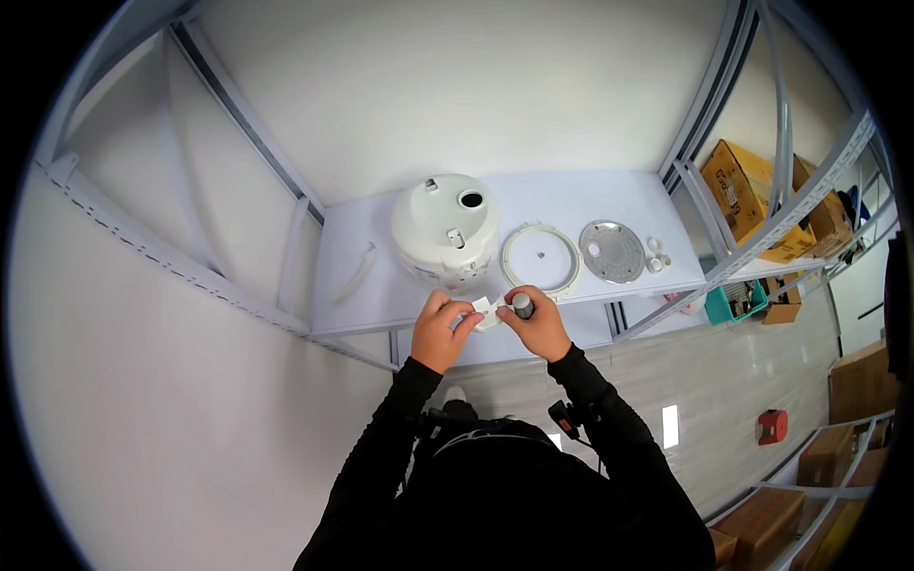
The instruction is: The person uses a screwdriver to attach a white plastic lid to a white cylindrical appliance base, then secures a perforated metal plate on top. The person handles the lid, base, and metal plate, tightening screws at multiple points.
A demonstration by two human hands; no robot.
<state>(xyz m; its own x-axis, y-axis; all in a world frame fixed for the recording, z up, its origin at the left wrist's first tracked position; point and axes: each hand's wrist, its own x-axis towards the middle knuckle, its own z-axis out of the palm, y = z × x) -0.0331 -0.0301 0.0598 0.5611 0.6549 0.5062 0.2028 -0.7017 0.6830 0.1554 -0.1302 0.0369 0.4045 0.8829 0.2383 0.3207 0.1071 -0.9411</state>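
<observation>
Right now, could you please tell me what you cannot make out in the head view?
All in the head view:
- White part: full outline, partly covered by the left hand and right hand.
- Grey-ended object: its remainder, hidden by the right hand.
- White rounded housing: interior, concealed by its shell.
- Small piece inside the white ring: too small to identify.

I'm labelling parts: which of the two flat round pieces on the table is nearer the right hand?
The white ring, just beyond the right hand; the grey disc lies farther right.
</observation>
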